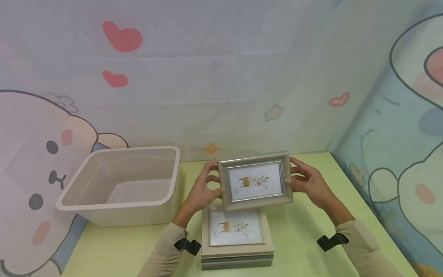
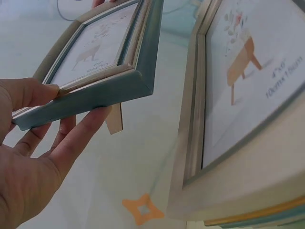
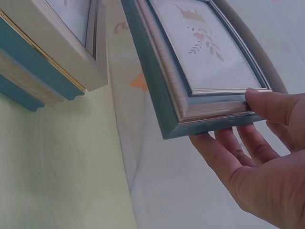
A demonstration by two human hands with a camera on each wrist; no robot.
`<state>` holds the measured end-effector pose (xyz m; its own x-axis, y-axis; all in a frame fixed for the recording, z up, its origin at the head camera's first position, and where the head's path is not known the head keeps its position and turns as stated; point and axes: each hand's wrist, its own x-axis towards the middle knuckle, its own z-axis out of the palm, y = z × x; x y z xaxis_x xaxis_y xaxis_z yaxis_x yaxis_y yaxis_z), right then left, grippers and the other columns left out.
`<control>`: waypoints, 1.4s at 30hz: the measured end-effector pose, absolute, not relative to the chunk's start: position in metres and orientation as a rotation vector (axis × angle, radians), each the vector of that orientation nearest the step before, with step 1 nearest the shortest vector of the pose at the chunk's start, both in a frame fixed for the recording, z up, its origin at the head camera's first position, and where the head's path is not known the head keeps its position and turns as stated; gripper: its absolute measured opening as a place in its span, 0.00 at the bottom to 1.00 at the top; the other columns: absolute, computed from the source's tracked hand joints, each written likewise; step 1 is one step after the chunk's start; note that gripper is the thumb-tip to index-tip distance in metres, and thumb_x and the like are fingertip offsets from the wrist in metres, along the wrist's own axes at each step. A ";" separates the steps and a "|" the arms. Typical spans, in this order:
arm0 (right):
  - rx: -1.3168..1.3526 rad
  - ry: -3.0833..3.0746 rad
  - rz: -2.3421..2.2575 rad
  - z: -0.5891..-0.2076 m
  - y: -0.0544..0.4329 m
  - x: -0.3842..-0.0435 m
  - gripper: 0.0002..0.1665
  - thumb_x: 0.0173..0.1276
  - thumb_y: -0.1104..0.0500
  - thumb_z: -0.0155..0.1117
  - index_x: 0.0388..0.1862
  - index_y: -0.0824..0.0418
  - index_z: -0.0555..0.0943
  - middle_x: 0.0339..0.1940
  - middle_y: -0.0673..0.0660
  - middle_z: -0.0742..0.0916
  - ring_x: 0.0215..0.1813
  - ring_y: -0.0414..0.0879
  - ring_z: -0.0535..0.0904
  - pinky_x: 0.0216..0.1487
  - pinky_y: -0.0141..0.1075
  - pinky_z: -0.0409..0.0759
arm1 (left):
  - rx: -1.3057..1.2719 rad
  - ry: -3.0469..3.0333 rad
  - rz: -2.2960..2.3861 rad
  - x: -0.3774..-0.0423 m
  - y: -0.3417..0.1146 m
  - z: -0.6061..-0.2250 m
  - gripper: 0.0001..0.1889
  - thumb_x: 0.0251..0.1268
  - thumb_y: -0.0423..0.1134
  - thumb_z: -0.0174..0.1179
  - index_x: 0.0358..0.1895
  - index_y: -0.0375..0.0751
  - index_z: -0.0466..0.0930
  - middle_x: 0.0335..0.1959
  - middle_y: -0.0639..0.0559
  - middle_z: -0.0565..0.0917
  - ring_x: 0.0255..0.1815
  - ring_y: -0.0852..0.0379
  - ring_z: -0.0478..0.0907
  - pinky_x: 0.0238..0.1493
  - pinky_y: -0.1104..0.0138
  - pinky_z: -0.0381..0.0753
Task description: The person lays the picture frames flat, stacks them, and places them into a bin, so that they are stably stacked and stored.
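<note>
Between both hands a picture frame (image 1: 256, 181) is held up, slightly tilted, its printed picture facing the head camera. The left hand (image 1: 202, 188) grips its left end, thumb on the front edge and fingers behind. At the opposite end the right hand (image 1: 309, 184) pinches it the same way. In the wrist views the held frame has a blue-green outer side and a wood-toned inner border. Just below and nearer stands a stack of frames (image 1: 237, 252); the top one is cream, with a similar picture, partly covered by the held frame.
An open beige plastic bin (image 1: 138, 215) stands on the left of the light green table (image 1: 301, 238). Behind the table hangs a cartoon-printed cloth (image 1: 207, 77), which also covers the right side. Dark wrist cameras (image 1: 332, 241) are strapped over both sleeves.
</note>
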<state>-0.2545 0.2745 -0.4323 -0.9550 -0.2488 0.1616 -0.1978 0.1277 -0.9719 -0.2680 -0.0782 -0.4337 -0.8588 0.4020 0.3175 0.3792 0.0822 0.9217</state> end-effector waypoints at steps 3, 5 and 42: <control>-0.495 2.307 -1.989 -0.432 0.275 -0.254 0.44 0.69 0.68 0.64 0.80 0.63 0.56 0.48 0.45 0.83 0.47 0.38 0.85 0.41 0.39 0.88 | 0.887 2.360 1.927 -0.266 -0.078 -0.434 0.44 0.53 0.14 0.60 0.74 0.44 0.57 0.62 0.34 0.67 0.49 0.37 0.78 0.30 0.60 0.89; -0.505 2.312 -1.969 -0.432 0.276 -0.254 0.43 0.69 0.67 0.64 0.79 0.64 0.57 0.47 0.44 0.83 0.47 0.38 0.85 0.42 0.40 0.88 | 0.920 2.408 1.905 -0.265 -0.077 -0.434 0.44 0.53 0.14 0.60 0.74 0.44 0.58 0.62 0.34 0.68 0.49 0.36 0.78 0.30 0.64 0.88; -0.668 2.597 -1.867 -0.441 0.270 -0.230 0.26 0.67 0.67 0.67 0.63 0.70 0.75 0.48 0.35 0.86 0.48 0.34 0.85 0.43 0.34 0.87 | 0.952 2.532 1.758 -0.250 -0.090 -0.433 0.42 0.61 0.23 0.62 0.77 0.50 0.57 0.61 0.37 0.71 0.54 0.41 0.78 0.43 0.64 0.86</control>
